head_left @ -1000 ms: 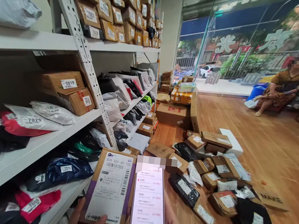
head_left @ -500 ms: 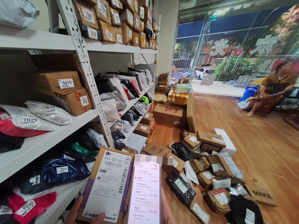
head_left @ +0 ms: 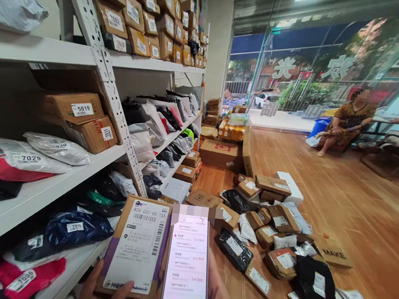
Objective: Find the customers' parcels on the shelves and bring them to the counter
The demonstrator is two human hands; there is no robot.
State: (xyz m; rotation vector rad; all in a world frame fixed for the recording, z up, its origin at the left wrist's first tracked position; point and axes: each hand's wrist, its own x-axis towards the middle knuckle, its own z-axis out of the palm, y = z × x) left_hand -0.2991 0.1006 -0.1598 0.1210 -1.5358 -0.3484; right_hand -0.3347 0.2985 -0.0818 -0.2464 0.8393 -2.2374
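Note:
At the bottom centre, my left hand (head_left: 109,293) grips a small cardboard parcel (head_left: 136,248) from below, a finger over its lower front. A white shipping label with barcodes faces me, and purple shows along the box's sides. Right beside it, my right hand (head_left: 217,297) holds a smartphone (head_left: 189,260) upright, the thumb over a red button low on the lit screen. The screen lists several entries with red numbers. Its top is blurred out, and the lower ends of both hands are cut off by the frame.
White metal shelves (head_left: 62,166) on the left bear numbered boxes (head_left: 115,20) and bagged parcels (head_left: 34,160). Loose parcels (head_left: 282,261) lie in a heap on the wooden floor (head_left: 369,214). A seated person (head_left: 350,119) is at the back right, near a glass front (head_left: 303,75).
The view has turned slightly right, so shelves and floor parcels sit further left. Both hands keep their hold on the parcel and the smartphone. More of a second person shows at the right edge.

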